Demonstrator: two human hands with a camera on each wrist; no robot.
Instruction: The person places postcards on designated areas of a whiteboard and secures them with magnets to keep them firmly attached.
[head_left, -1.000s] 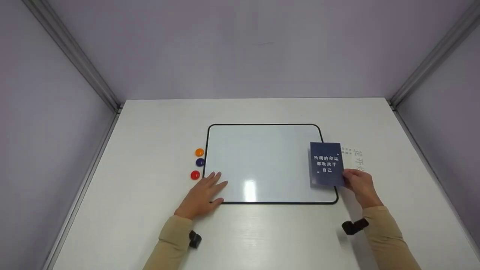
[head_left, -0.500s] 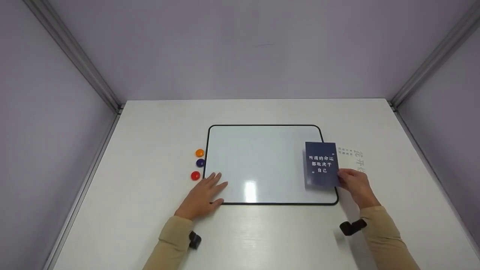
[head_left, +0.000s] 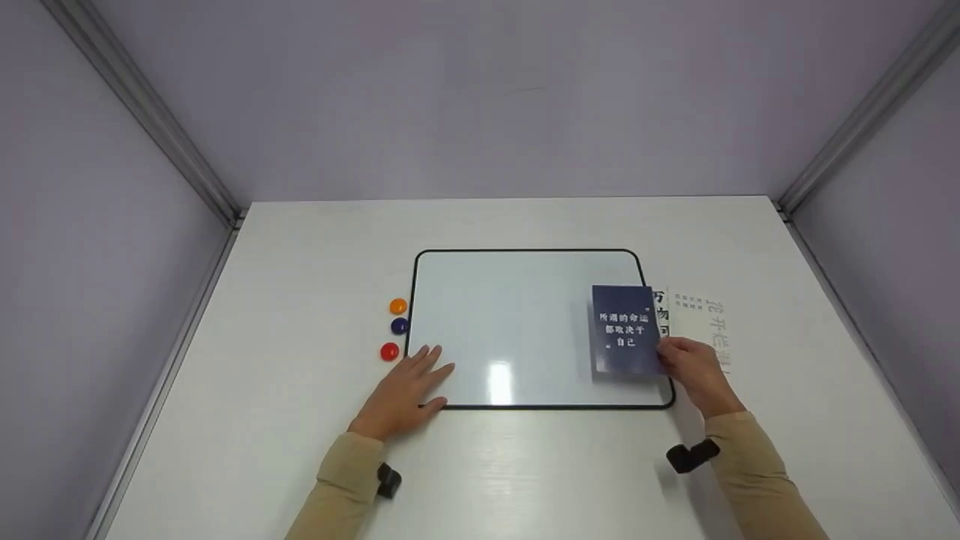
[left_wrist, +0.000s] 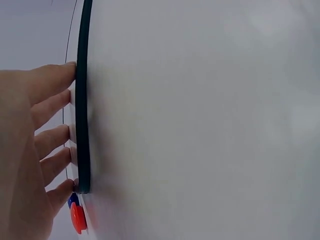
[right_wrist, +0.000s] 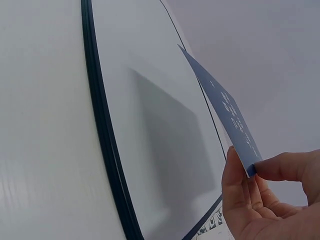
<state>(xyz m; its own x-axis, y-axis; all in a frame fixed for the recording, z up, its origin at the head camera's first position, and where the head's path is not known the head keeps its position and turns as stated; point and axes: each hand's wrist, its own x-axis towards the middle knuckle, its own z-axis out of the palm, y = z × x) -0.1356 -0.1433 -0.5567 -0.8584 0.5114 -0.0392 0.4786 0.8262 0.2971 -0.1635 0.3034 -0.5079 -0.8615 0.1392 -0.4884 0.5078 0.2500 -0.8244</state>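
A dark blue card (head_left: 627, 352) with white Chinese lettering is pinched at its right edge between the thumb and fingers of my right hand (head_left: 694, 371). In the right wrist view the card (right_wrist: 227, 110) is raised above the whiteboard and throws a shadow on it. The black-framed whiteboard (head_left: 517, 322) lies flat on the table. My left hand (head_left: 401, 397) rests with spread fingers on the board's lower left corner. In the left wrist view the fingers (left_wrist: 52, 142) lie along the black frame (left_wrist: 83, 115).
Left of the board sit an orange magnet (head_left: 398, 306), a dark blue magnet (head_left: 400, 325) and a red magnet (head_left: 389, 352). Right of it lie pale cards with lettering (head_left: 697, 319), partly covered by the right hand. Partition walls (head_left: 510, 97) enclose the table (head_left: 315, 255).
My right hand has carried the blue card leftward, farther over the whiteboard. More of the lettered cards on the right now shows. The left hand has stayed in place.
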